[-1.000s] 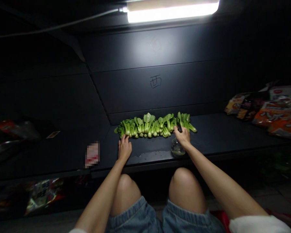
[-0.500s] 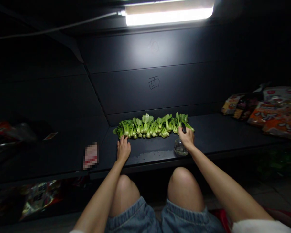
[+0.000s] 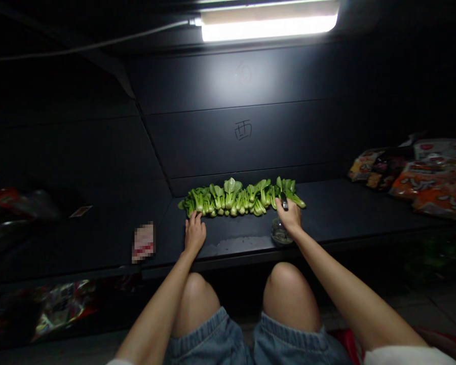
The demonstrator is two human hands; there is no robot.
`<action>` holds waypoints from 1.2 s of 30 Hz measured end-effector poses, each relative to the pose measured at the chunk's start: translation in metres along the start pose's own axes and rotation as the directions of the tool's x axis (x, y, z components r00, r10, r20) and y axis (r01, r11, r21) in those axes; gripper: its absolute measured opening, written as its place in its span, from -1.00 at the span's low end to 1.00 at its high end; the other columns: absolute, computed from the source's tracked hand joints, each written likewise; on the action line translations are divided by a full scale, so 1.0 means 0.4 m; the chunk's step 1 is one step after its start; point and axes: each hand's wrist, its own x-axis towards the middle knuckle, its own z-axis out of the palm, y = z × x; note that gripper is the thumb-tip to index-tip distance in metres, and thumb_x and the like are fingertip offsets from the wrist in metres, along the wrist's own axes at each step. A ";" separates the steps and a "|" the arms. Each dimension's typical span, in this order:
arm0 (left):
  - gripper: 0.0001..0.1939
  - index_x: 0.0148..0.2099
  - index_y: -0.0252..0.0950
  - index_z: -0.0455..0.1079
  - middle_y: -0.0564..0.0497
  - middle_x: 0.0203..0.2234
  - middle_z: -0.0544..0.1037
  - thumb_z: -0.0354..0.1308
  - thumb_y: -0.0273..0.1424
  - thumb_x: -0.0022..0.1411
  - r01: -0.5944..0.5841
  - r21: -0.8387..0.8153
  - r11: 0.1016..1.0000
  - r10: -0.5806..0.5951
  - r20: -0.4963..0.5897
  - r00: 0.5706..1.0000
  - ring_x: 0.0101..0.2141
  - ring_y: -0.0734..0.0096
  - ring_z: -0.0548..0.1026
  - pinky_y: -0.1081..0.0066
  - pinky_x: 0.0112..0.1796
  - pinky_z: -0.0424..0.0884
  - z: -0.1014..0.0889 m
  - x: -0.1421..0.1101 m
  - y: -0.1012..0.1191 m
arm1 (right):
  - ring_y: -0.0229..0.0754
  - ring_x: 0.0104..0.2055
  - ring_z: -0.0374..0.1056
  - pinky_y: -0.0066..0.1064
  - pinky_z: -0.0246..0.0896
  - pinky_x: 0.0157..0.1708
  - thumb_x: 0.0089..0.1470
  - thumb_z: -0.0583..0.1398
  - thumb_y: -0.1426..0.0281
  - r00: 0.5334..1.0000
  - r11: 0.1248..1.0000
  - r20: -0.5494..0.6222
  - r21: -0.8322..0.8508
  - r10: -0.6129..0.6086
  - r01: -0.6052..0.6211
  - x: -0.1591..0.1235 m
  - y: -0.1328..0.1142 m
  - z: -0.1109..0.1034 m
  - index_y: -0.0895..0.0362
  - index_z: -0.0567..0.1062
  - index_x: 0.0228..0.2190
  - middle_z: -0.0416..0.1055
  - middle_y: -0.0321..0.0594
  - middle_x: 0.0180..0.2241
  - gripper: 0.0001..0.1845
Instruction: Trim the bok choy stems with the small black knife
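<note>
1. The right hand (image 3: 290,216) has its grip closed on the black top (image 3: 285,202) of one clear bottle (image 3: 281,233), at the near side of the greens' right part
2. The left hand (image 3: 195,234) is open, its fingers a little apart, the tips at the stem ends of the leafy greens (image 3: 231,197), near their left end
3. These greens lie in one long row on the dark shelf (image 3: 327,208), along the back panel (image 3: 197,147); they are more than ten, but overlap too much for an exact count
4. On the shelf, before the row, is one wet patch (image 3: 243,245)
5. The room is dim, with one bright lamp (image 3: 269,25) above and one cable (image 3: 99,43) going to it
6. At right are at least four snack packets (image 3: 441,187); at left, one small card (image 3: 81,211) and one pixelated item (image 3: 143,242)
</note>
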 end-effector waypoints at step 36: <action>-0.37 0.27 -0.30 0.16 -0.23 0.16 0.35 0.12 -0.17 0.23 0.081 -0.731 0.677 0.252 0.334 0.908 0.09 0.17 0.40 0.13 0.09 0.35 -0.004 -0.028 0.177 | 0.05 0.30 0.01 -0.06 -0.11 0.27 -0.14 0.15 -0.26 0.857 0.612 -0.077 0.668 -0.509 0.424 -0.134 -0.159 0.172 0.13 -0.05 0.28 0.11 0.08 0.23 0.16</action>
